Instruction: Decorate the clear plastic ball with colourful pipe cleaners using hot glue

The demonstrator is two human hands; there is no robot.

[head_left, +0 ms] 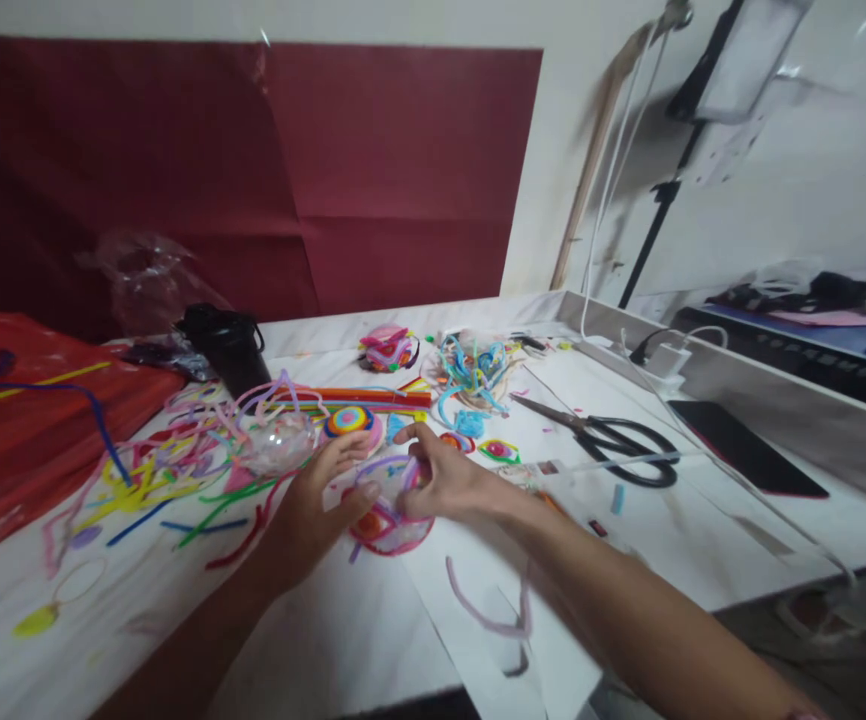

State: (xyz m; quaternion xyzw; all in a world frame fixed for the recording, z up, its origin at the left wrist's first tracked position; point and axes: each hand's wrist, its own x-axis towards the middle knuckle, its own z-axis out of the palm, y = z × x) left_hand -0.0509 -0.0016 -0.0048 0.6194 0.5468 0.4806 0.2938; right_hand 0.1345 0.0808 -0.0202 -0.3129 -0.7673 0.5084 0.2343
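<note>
A round, pink-edged craft piece [395,545] lies on the table under both hands, with an orange and red eye-like shape [371,522] on its left part. A purple pipe cleaner [382,464] curves over its top. My right hand [440,475] has thumb and fingers bent together at the piece's right side, closed on the purple pipe cleaner. My left hand [322,510] is open at the left side, fingers stretched out and thumb reaching over the piece. Its thumb seems to touch the piece. The fingers partly hide it.
Black-handled scissors [620,445] and a dark phone [748,447] lie to the right. Loose pipe cleaners [140,480] spread at the left, near a red bag [43,440] and a black cup [227,350]. Behind are a tangled blue bundle [474,365] and a ringed disc [349,422].
</note>
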